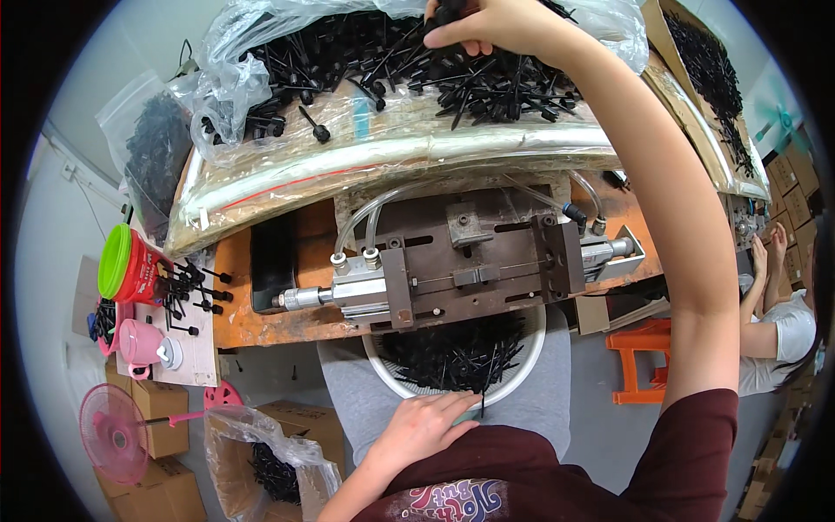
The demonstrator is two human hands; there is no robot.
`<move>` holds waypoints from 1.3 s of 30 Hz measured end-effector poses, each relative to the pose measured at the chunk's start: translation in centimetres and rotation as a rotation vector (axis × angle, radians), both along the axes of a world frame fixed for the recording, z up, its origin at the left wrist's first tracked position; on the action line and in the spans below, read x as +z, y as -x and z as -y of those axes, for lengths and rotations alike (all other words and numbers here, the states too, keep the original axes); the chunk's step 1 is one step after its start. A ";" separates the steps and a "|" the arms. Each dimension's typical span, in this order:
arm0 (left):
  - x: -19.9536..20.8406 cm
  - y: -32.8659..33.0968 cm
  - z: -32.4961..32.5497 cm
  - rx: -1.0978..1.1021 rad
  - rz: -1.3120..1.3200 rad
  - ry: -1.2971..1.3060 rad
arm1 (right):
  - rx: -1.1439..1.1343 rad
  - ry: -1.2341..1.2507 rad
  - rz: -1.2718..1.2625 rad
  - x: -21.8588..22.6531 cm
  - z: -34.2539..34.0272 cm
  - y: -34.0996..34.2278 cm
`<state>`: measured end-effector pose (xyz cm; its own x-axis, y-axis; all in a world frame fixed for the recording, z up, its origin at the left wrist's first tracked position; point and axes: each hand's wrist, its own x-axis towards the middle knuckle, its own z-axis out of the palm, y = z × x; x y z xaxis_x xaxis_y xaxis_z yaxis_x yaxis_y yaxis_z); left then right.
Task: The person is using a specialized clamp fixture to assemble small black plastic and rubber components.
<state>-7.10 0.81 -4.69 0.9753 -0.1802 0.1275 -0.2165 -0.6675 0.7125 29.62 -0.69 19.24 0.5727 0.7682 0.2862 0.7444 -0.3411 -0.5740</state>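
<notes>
My right hand reaches far forward over a big pile of black plastic pieces, each with a thick head and a thin pointed stem. Its thumb and fingers are closed around black pieces of this sort, partly cut off by the picture's upper edge. Near my lap, my left hand lies with fingers stretched out at the near rim of a white basket. More black pieces fill the basket; one stem pokes over the rim beside my fingertips. Between my hands stands a metal fixture with a cylinder at each end.
Clear air tubes arch over the fixture. A plastic-wrapped ledge borders the pile. At left are a red and green bucket, a pink cup and a pink fan. An orange stool and another person are at right.
</notes>
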 end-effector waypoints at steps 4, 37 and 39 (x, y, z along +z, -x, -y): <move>0.4 0.0 0.2 -0.004 0.010 -0.007 | -0.068 -0.318 -0.249 0.4 1.7 -0.8; 5.2 -7.3 0.2 0.337 0.448 -0.187 | -0.167 -0.435 -1.038 -12.3 16.0 19.7; 5.3 -7.6 0.4 0.335 0.447 -0.270 | -0.141 -0.401 -1.092 -12.5 16.7 19.7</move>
